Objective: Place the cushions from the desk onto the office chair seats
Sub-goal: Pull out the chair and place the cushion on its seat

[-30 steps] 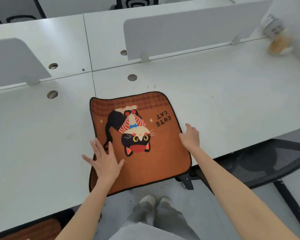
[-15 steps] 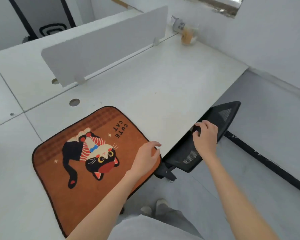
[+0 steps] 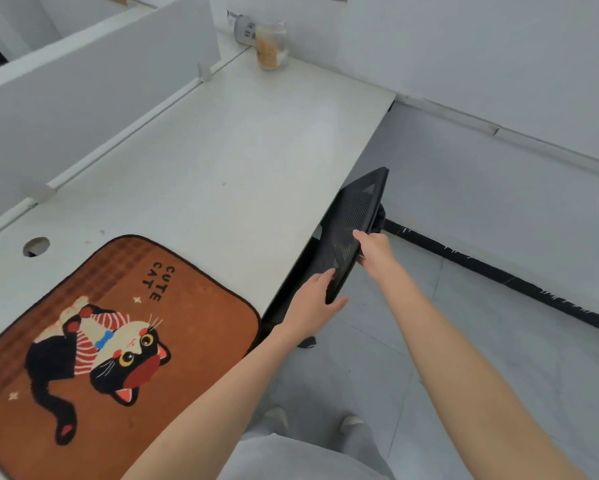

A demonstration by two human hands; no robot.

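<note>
Fingers of the right hand (image 3: 374, 251) curled over the top edge of the chair back (image 3: 351, 223), thumb hidden behind the mesh. Fingers of the left hand (image 3: 313, 303) wrapped round the lower corner of the same edge, thumb laid on the near face, fingertips tucked out of sight behind. Both holds firm on the chair back, nothing else carried.

Judged step: drawing the office chair out from under the desk (image 3: 222, 150) so its seat comes clear; cushion not yet lifted. Seat itself hidden beneath the desk edge, so no telling how far out it stands. Next move likely calls for a steady pull away from the desk, then letting go and turning both hands to the cushion.

Cushion (image 3: 118, 341) lying flat on the desk's near corner, just left of the chair back, its near edge running out of view. Short plush pile, rust-orange, dark bound rim, rounded corners, black cat print with "CUTE CAT" lettering; soft and floppy by the look, probably needing two hands. Chair back thin, black, perforated mesh on a stiff frame. Desk smooth, white, matt, with a round cable hole (image 3: 36, 246) beyond the cushion. Jar (image 3: 271, 46) at the desk's far corner.
</note>
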